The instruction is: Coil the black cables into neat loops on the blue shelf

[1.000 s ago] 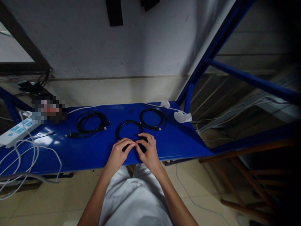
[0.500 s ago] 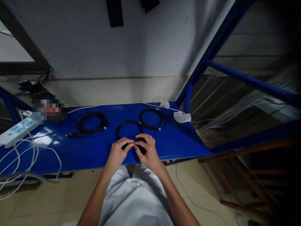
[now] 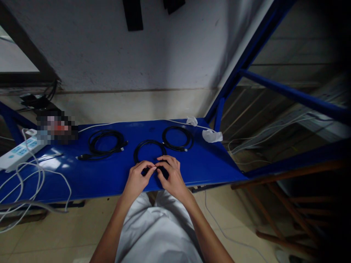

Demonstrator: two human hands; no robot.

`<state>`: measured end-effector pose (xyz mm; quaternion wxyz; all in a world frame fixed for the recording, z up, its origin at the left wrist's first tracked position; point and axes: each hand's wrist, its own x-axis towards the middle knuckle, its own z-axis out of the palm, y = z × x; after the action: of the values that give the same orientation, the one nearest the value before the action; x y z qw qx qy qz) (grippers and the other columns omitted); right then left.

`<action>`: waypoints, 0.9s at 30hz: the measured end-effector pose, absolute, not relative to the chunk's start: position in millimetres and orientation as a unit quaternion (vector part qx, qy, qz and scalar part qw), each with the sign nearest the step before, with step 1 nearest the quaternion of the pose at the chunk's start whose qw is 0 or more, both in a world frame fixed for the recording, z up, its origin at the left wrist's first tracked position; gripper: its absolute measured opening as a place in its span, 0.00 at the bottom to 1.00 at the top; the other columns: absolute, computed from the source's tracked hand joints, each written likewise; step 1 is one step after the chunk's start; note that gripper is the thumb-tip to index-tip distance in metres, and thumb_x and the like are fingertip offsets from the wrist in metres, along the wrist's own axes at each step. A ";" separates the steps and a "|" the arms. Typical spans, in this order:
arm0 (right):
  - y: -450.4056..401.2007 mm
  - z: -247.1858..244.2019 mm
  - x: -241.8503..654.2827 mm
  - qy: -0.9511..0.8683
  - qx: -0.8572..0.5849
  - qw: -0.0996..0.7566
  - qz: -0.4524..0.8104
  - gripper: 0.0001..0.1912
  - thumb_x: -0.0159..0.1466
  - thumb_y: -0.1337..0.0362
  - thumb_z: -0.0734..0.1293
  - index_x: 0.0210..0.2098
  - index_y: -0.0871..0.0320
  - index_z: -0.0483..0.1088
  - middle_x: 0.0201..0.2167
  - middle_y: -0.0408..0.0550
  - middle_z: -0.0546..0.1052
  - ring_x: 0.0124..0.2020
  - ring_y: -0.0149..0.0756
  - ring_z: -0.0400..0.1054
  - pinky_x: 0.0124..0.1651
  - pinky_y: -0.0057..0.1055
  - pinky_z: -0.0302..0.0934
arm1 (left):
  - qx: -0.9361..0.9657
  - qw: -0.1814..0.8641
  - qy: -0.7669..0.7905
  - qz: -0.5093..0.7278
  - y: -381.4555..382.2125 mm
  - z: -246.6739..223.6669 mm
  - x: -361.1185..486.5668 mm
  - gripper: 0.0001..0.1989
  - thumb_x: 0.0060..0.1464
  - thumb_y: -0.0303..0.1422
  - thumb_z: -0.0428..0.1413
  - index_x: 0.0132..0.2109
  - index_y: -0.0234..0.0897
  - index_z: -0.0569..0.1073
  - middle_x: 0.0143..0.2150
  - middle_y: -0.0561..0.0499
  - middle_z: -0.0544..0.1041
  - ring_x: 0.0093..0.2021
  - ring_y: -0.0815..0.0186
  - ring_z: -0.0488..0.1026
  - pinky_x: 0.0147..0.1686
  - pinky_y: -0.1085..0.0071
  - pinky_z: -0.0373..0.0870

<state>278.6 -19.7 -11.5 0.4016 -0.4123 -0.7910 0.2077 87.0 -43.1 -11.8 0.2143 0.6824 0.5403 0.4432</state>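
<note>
A coiled black cable (image 3: 149, 141) lies on the blue table in front of me, its near side hidden by my fingers. My left hand (image 3: 138, 179) pinches at the near part of this coil, thumb and fingertips together. Close against it, my right hand (image 3: 172, 177) is curled over the same spot, its fingertips meeting those of the left. What exactly sits between the fingertips is too small to make out. Another coiled black cable (image 3: 91, 146) with exposed connectors rests to the left, and a third coil (image 3: 191, 138) lies to the right, near the middle one.
A white power strip (image 3: 19, 153) and tangled white cords (image 3: 41, 171) occupy the left of the blue table (image 3: 109, 179). Crumpled white pieces (image 3: 212, 136) lie at the back right. Blue frame bars (image 3: 219, 109) rise there, and a wooden stool (image 3: 274, 204) stands at right.
My hands stay at the middle coil, with only a slight shift of the fingertips. The cables on the table have not visibly moved.
</note>
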 end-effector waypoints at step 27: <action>-12.3 -8.2 265.3 -0.779 -0.406 0.420 0.227 0.03 0.72 0.65 0.70 0.40 0.51 0.77 0.46 0.48 0.85 0.54 0.47 0.76 0.61 0.50 0.61 | 0.668 0.231 0.551 0.443 -45.5 -10.1 84.5 0.07 0.72 0.37 0.57 0.47 0.42 0.78 0.42 0.49 0.85 0.43 0.61 0.83 0.47 0.67 0.78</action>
<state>265.3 -12.3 -8.2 0.4201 -0.4055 -0.7794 0.2271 84.5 -45.5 -10.1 0.2311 0.6682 0.5511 0.4432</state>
